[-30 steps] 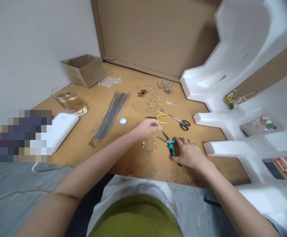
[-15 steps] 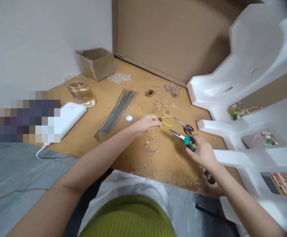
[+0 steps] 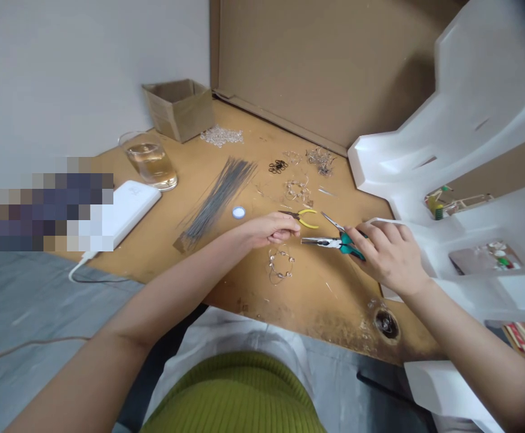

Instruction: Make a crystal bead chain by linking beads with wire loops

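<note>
My left hand is closed over the table, its fingers curled in a pinch on a thin wire that is mostly hidden now. In my right hand are long-nose pliers with teal handles, their jaws pointing left, just right of my left fingertips. Yellow-handled pliers lie right behind my left hand. Scissors rest behind the long-nose pliers, their handles covered by my right hand. Below my left hand lies a wire ring with clear beads.
A bundle of grey wires lies left of centre, beside a small blue-rimmed white cap. Further back are clear beads, a cardboard box, a glass of amber liquid and black loops. White moulded foam borders the right side.
My right hand has lifted and turned the long-nose pliers more level, bringing their tips close to my left hand. My left fingers have rolled over, hiding the wire ends. The view has shifted slightly.
</note>
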{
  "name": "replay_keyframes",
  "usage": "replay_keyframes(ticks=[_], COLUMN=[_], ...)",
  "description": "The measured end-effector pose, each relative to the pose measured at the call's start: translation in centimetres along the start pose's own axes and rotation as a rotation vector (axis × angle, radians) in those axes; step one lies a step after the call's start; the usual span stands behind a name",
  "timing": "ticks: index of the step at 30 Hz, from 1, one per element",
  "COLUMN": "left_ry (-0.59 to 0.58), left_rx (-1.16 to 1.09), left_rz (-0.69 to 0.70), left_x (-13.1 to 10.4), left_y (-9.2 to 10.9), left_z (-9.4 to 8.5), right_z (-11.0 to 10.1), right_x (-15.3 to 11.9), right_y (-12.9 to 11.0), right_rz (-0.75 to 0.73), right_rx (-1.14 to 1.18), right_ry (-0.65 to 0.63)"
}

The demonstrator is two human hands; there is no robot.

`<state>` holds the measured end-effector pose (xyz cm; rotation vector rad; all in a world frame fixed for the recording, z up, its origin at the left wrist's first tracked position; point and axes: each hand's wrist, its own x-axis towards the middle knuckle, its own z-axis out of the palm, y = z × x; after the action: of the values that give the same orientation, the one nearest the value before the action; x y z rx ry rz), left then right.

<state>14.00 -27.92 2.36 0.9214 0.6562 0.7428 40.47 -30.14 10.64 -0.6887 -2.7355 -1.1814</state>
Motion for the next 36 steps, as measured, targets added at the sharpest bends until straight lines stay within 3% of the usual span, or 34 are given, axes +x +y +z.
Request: replay_keyframes(ticks=[6,12,18,29,34,36], left_ry=[-0.023,0.084,0.004,0.298,0.422,0.451], left_rx=[-0.011,0.011,-0.038,-0.068,0.099,0.138], left_rz=[0.077,0.125,0.093,0.188,0.162,0.165], left_x=[0.0,-0.1,0.0,0.6,0.8,0.7], left_y=[-0.1,-0.1,-0.8,-1.8,-1.5,-1.2], left_z=[-0.2,0.6,1.4,2.2,1.6,1.3], right_z=[0.1,0.4,0.6,1.2,2.0,1.9], right_x=[0.2,0.2,0.2,0.3,-0.6,-0.9], right_y=[0.0,0.0,-0.6,-1.5,-0.2,0.2], right_rz=[0.077,0.203,0.252,0.349,0.493,0.474], right_rx=[0.016,0.062,0.136,0.23,0.285,0.266], right_ry=[-0.101,-0.129,-0.149,-0.161,-0.099,-0.108])
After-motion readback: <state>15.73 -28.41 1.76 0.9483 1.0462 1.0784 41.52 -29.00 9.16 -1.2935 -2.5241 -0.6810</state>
